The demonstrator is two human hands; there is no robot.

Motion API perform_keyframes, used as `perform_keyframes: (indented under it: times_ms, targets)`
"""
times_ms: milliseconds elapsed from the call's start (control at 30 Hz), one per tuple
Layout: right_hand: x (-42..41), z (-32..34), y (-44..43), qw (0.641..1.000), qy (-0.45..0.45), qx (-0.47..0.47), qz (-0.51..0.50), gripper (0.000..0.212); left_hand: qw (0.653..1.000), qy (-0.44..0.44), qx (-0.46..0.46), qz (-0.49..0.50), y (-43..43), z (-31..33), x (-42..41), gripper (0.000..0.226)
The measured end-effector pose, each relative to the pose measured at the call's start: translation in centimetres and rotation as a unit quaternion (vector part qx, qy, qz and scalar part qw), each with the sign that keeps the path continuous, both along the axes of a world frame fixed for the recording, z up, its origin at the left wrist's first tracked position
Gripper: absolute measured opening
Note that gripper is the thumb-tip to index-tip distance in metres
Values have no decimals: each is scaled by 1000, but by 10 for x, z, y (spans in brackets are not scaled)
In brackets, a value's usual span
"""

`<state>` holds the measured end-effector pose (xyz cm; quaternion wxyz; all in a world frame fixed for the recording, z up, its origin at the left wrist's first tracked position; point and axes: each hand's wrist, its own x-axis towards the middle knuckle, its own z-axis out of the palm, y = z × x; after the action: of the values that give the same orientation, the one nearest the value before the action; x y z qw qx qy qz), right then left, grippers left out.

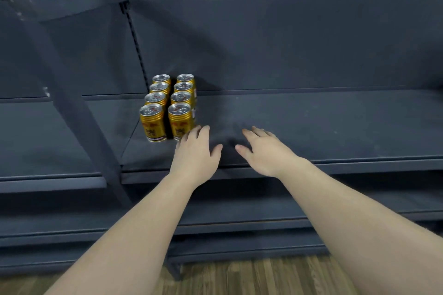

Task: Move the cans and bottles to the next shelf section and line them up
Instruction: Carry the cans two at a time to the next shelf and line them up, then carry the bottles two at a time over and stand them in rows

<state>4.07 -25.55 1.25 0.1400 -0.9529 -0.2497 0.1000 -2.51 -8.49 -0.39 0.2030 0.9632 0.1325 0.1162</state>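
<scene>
Left hand (195, 151) fingers (203, 131) spread and relaxed, holding nothing, tips just beside the front-right can (180, 122); can't tell if touching; right hand (266, 151) also spread, empty, low over bare shelf (335, 127); cans (155, 99) stand upright at the shelf's left end. Looks like lining up: I'd push low on the can bodies with flat palms so none tips; keep fronts flush. Count: 8 gold cans, two files of four; bottles: none visible.
</scene>
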Motion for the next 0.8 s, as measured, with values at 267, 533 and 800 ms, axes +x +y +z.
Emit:
perform_keyframes:
  times_ms: [267,533,800]
  targets:
    - [-10,-4,-106,997,1,5,-76,66,995,29,37,-86,-94,-7,10,62]
    - [-29,-7,-208,989,-10,6,-144,64,984,25,57,-166,-192,-8,15,60]
    - [-36,-11,-290,979,0,10,-206,65,971,40,67,-224,-275,-13,26,62]
